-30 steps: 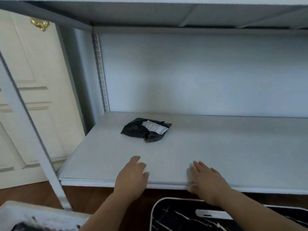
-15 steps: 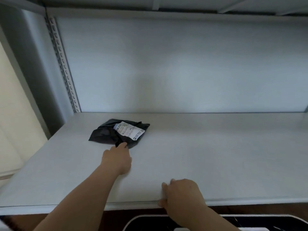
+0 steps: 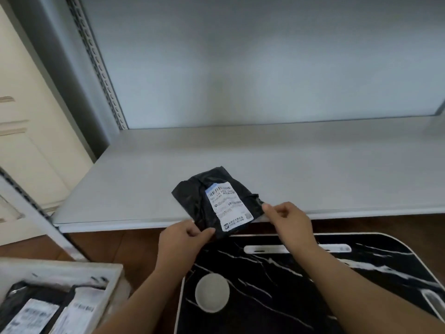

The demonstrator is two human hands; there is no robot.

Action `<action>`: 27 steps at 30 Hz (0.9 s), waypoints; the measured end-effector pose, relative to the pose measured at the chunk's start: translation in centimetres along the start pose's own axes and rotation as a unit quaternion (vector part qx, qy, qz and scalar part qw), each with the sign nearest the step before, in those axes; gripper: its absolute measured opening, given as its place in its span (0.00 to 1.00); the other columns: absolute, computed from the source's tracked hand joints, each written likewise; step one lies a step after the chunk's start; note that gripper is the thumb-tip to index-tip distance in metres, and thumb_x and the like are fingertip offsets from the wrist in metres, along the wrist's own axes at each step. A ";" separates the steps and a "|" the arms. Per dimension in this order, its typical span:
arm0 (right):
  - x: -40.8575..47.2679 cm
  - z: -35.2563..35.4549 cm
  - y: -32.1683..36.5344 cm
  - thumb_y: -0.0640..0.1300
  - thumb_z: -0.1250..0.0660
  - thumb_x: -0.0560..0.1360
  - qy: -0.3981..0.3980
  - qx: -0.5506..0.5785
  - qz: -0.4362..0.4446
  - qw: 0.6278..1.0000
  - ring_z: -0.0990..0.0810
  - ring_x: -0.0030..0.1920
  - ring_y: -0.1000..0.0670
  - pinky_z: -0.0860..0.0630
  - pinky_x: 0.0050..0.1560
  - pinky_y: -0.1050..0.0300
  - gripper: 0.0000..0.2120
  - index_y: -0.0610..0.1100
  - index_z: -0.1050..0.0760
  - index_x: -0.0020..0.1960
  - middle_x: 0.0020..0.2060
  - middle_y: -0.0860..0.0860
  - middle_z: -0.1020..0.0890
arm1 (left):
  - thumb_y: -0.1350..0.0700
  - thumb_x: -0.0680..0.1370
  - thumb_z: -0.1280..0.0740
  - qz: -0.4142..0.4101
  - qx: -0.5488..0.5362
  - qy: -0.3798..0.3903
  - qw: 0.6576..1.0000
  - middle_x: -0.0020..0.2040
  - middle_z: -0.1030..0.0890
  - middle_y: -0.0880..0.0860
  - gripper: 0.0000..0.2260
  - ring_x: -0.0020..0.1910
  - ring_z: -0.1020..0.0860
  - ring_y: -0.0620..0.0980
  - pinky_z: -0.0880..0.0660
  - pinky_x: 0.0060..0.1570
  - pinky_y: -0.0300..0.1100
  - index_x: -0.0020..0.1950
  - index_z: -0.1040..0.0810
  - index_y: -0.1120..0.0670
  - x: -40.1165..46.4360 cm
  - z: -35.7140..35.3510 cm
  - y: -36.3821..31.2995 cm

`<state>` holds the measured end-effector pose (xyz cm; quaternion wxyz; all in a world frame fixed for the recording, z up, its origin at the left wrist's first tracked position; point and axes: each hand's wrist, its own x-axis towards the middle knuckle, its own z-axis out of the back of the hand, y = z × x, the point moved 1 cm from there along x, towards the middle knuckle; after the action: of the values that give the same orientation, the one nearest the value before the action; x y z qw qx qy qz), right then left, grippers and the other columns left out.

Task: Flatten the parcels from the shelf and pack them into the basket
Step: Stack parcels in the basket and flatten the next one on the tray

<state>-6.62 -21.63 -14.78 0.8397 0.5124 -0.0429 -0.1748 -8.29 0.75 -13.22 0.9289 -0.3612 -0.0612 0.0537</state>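
Parcel (image 3: 218, 203), crinkly black with a white label, hangs over the shelf (image 3: 144, 179) edge above a marbled black table (image 3: 313, 285); left hand (image 3: 183, 239) and right hand (image 3: 289, 220) pinch its corners, basket (image 3: 72, 271) lower left.

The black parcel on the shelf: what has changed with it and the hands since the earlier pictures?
The black parcel came from the shelf's back left to its front edge. Both hands, earlier empty, now pinch it: left hand at the near corner, right hand at the right edge. Its label still faces up.

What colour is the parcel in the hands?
Black, with a white printed label, the parcel shows clearly in the head view.
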 end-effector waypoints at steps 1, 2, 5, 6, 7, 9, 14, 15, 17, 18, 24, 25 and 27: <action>-1.1 0.6 -0.8 0.58 0.30 0.73 0.003 0.044 -0.034 0.998 0.19 0.51 0.48 0.25 0.53 0.54 0.20 0.43 0.25 0.56 0.49 0.49 0.18 | 0.49 0.70 0.25 0.039 -0.025 -0.014 0.999 0.29 0.25 0.48 0.16 0.31 0.28 0.42 0.36 0.31 0.34 0.30 0.27 0.54 -1.6 -0.2 0.0; -1.6 0.7 -1.2 0.55 0.28 0.72 0.011 0.107 -0.066 0.992 0.18 0.49 0.47 0.22 0.52 0.52 0.22 0.42 0.27 0.57 0.50 0.47 0.19 | 0.51 0.69 0.24 0.075 -0.045 -0.025 0.996 0.30 0.26 0.48 0.15 0.31 0.28 0.43 0.37 0.30 0.34 0.34 0.28 0.55 -2.3 -0.2 0.1; -4.0 1.2 -1.8 0.46 0.25 0.72 0.071 0.237 -0.137 0.959 0.16 0.42 0.46 0.18 0.44 0.53 0.22 0.38 0.29 0.59 0.49 0.42 0.18 | 0.59 0.68 0.22 0.188 -0.141 -0.028 0.972 0.41 0.23 0.52 0.19 0.43 0.22 0.51 0.32 0.36 0.36 0.53 0.27 0.56 -4.9 -0.7 0.3; -4.9 1.1 -1.9 0.43 0.26 0.72 0.088 0.244 -0.144 0.955 0.17 0.40 0.47 0.19 0.43 0.54 0.20 0.39 0.29 0.59 0.49 0.42 0.18 | 0.60 0.67 0.22 0.230 -0.166 -0.012 0.959 0.47 0.22 0.55 0.26 0.48 0.22 0.55 0.28 0.42 0.41 0.61 0.29 0.57 -5.7 -1.0 0.7; -5.6 0.9 -2.0 0.41 0.27 0.73 0.096 0.251 -0.145 0.952 0.18 0.40 0.48 0.19 0.41 0.56 0.17 0.39 0.29 0.59 0.48 0.42 0.18 | 0.62 0.67 0.22 0.268 -0.197 0.010 0.943 0.52 0.21 0.57 0.31 0.52 0.22 0.57 0.25 0.48 0.45 0.66 0.30 0.59 -6.1 -1.4 1.3; -7.0 0.5 -2.1 0.37 0.29 0.74 0.112 0.248 -0.143 0.952 0.19 0.39 0.50 0.23 0.36 0.61 0.09 0.39 0.24 0.54 0.47 0.42 0.17 | 0.69 0.68 0.25 0.321 -0.294 0.057 0.899 0.51 0.19 0.62 0.23 0.48 0.20 0.59 0.23 0.47 0.48 0.62 0.25 0.65 -7.0 -2.0 2.0; -9.9 1.9 -4.5 0.36 0.31 0.75 0.094 0.180 -0.120 0.972 0.21 0.40 0.48 0.24 0.41 0.57 0.07 0.42 0.25 0.39 0.38 0.46 0.18 | 0.74 0.73 0.36 0.300 -0.344 0.072 0.887 0.44 0.18 0.61 0.12 0.42 0.20 0.56 0.24 0.43 0.45 0.41 0.20 0.58 -9.7 -3.3 2.3; -10.6 2.7 -5.5 0.35 0.31 0.75 0.073 0.196 -0.126 0.970 0.21 0.39 0.48 0.23 0.42 0.55 0.09 0.42 0.27 0.37 0.35 0.47 0.19 | 0.74 0.73 0.37 0.297 -0.357 0.071 0.883 0.44 0.17 0.60 0.12 0.44 0.20 0.57 0.24 0.44 0.45 0.43 0.20 0.58 -10.4 -3.7 2.2; -12.0 4.2 -7.9 0.34 0.31 0.75 0.043 0.209 -0.158 0.964 0.22 0.36 0.47 0.23 0.41 0.53 0.11 0.41 0.29 0.36 0.31 0.46 0.21 | 0.74 0.74 0.37 0.324 -0.362 0.066 0.871 0.43 0.18 0.57 0.12 0.42 0.21 0.55 0.24 0.41 0.44 0.45 0.21 0.59 -11.6 -4.9 2.5; -12.8 5.1 -9.5 0.34 0.31 0.74 0.036 0.200 -0.187 0.961 0.22 0.36 0.47 0.23 0.40 0.53 0.12 0.41 0.30 0.36 0.32 0.45 0.22 | 0.74 0.74 0.37 0.344 -0.344 0.076 0.870 0.42 0.19 0.57 0.12 0.41 0.22 0.55 0.25 0.40 0.44 0.47 0.21 0.60 -12.4 -5.9 2.6; -16.0 7.3 -15.3 0.40 0.25 0.70 0.181 0.005 -0.316 0.932 0.25 0.24 0.51 0.25 0.28 0.57 0.12 0.40 0.28 0.37 0.29 0.44 0.23 | 0.64 0.73 0.38 0.233 0.074 0.182 0.952 0.55 0.21 0.55 0.10 0.56 0.23 0.55 0.30 0.49 0.40 0.50 0.25 0.52 -16.1 -9.4 2.9; -15.9 7.6 -15.3 0.47 0.24 0.70 0.182 -0.051 -0.292 0.937 0.24 0.25 0.51 0.27 0.30 0.58 0.15 0.40 0.27 0.36 0.29 0.44 0.22 | 0.62 0.73 0.38 0.208 0.111 0.179 0.955 0.57 0.22 0.54 0.11 0.58 0.24 0.55 0.29 0.52 0.42 0.53 0.24 0.51 -16.2 -9.4 2.8; -15.1 7.9 -14.6 0.59 0.28 0.70 0.130 -0.140 -0.231 0.954 0.21 0.35 0.51 0.27 0.38 0.58 0.19 0.43 0.24 0.38 0.34 0.48 0.19 | 0.60 0.72 0.36 0.180 0.120 0.126 0.968 0.57 0.23 0.54 0.14 0.58 0.25 0.56 0.28 0.55 0.46 0.57 0.22 0.51 -15.8 -9.6 2.3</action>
<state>-26.37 -29.28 -22.23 0.8380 0.4042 0.2112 -0.2997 -22.56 -6.18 -22.97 0.9408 -0.2560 0.1288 0.1811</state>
